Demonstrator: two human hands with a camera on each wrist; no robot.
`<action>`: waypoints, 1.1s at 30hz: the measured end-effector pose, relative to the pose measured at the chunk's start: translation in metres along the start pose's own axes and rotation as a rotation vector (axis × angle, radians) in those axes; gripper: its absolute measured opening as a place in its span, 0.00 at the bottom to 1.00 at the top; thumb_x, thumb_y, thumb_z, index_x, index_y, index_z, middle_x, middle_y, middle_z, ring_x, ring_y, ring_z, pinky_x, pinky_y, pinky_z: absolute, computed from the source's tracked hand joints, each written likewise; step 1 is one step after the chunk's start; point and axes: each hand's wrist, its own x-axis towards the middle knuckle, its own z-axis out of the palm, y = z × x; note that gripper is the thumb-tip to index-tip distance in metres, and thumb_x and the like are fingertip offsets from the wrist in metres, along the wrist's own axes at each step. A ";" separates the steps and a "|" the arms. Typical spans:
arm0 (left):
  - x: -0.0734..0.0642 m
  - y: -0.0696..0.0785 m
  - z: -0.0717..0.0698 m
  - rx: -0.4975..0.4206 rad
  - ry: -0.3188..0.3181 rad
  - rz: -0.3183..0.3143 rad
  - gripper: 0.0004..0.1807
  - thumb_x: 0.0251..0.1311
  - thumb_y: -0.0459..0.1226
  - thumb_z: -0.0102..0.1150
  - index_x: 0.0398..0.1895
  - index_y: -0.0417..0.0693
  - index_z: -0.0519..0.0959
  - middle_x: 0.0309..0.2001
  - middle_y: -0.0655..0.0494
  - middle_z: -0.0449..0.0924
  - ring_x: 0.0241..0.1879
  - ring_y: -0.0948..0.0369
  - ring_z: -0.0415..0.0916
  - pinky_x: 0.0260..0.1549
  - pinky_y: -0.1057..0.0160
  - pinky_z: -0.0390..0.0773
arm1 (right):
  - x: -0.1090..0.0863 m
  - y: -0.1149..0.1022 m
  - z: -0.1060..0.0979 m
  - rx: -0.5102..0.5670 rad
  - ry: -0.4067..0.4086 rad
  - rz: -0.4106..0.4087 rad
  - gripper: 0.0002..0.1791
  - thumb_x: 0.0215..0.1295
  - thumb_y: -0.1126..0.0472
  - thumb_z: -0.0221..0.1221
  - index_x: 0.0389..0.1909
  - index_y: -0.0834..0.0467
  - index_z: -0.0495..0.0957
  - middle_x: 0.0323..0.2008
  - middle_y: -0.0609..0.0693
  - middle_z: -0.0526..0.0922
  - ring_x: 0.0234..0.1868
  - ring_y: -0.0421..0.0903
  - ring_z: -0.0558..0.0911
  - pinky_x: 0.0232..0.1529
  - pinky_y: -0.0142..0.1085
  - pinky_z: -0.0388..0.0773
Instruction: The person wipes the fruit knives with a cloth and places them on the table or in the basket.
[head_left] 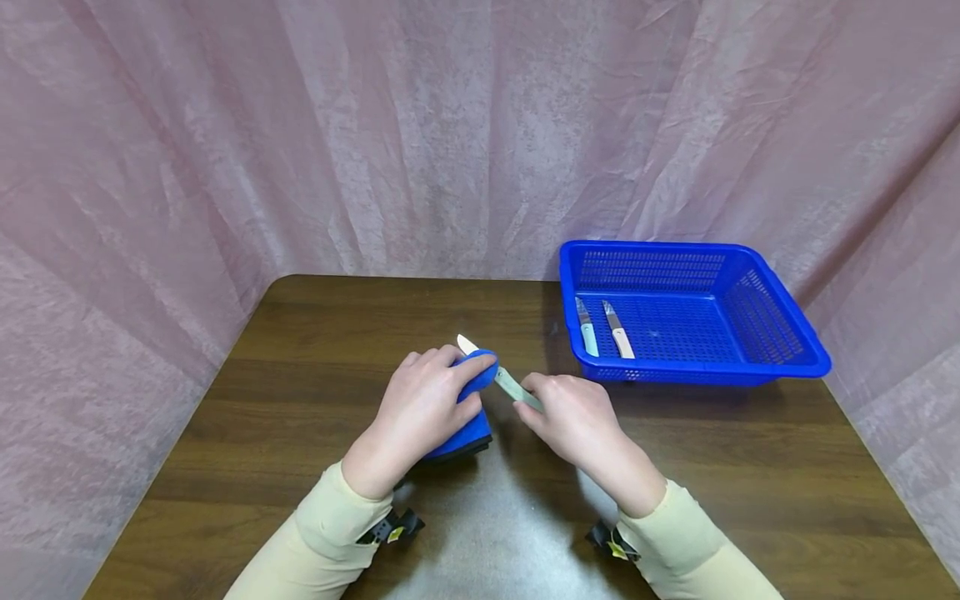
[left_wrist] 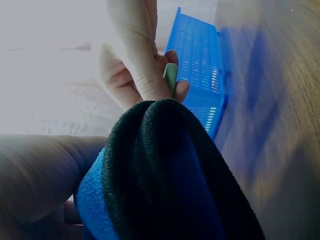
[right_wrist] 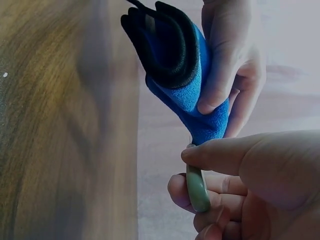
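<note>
My left hand (head_left: 423, 400) pinches a folded blue cloth (head_left: 471, 429) with black edging, wrapped around the blade of a knife. The blade's pale tip (head_left: 466, 343) sticks out past the cloth on the far side. In my right hand (head_left: 573, 417) is the knife's light green handle (head_left: 517, 389), gripped between thumb and fingers. From the right wrist view, the handle (right_wrist: 198, 190) lies under the thumb, and the cloth (right_wrist: 186, 97) covers the rest of the blade. The left wrist view shows the cloth's black-edged folds (left_wrist: 150, 130) close up.
A blue plastic basket (head_left: 697, 371) stands at the back right of the brown wooden table (head_left: 300, 358). Inside it lie a knife with a pale green handle (head_left: 589, 340) and one with a pinkish handle (head_left: 622, 342). Pink curtains (head_left: 450, 150) hang behind the table.
</note>
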 end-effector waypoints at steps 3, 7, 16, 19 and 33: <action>-0.001 -0.001 0.000 -0.003 -0.004 -0.005 0.26 0.63 0.38 0.69 0.66 0.61 0.88 0.48 0.50 0.88 0.42 0.52 0.85 0.42 0.50 0.81 | -0.001 0.000 0.000 0.009 -0.007 -0.002 0.07 0.70 0.54 0.74 0.38 0.53 0.87 0.21 0.41 0.78 0.24 0.43 0.77 0.22 0.43 0.73; -0.001 -0.002 0.000 -0.001 -0.016 -0.020 0.26 0.64 0.38 0.68 0.67 0.61 0.88 0.49 0.49 0.88 0.43 0.52 0.85 0.42 0.50 0.81 | -0.003 0.001 0.000 0.014 -0.010 -0.003 0.07 0.70 0.55 0.74 0.38 0.53 0.88 0.22 0.42 0.79 0.25 0.43 0.78 0.23 0.44 0.75; 0.000 -0.007 -0.003 0.006 -0.011 -0.032 0.27 0.63 0.38 0.68 0.67 0.61 0.88 0.48 0.49 0.89 0.42 0.51 0.85 0.42 0.49 0.81 | -0.003 0.002 -0.003 0.023 -0.002 -0.005 0.06 0.71 0.55 0.74 0.38 0.51 0.88 0.23 0.41 0.80 0.26 0.44 0.80 0.25 0.45 0.76; 0.000 -0.008 -0.004 0.004 -0.008 -0.035 0.27 0.63 0.38 0.68 0.67 0.60 0.88 0.48 0.49 0.89 0.42 0.51 0.85 0.42 0.49 0.81 | -0.004 0.002 -0.003 0.024 -0.001 -0.008 0.06 0.70 0.55 0.74 0.38 0.51 0.88 0.23 0.42 0.80 0.27 0.45 0.81 0.25 0.45 0.76; 0.000 -0.016 -0.009 -0.008 -0.016 -0.073 0.27 0.64 0.38 0.67 0.69 0.59 0.87 0.50 0.48 0.89 0.45 0.49 0.86 0.45 0.47 0.82 | -0.003 0.002 -0.005 0.019 -0.006 -0.008 0.05 0.71 0.55 0.74 0.40 0.51 0.89 0.23 0.42 0.80 0.29 0.46 0.82 0.26 0.47 0.77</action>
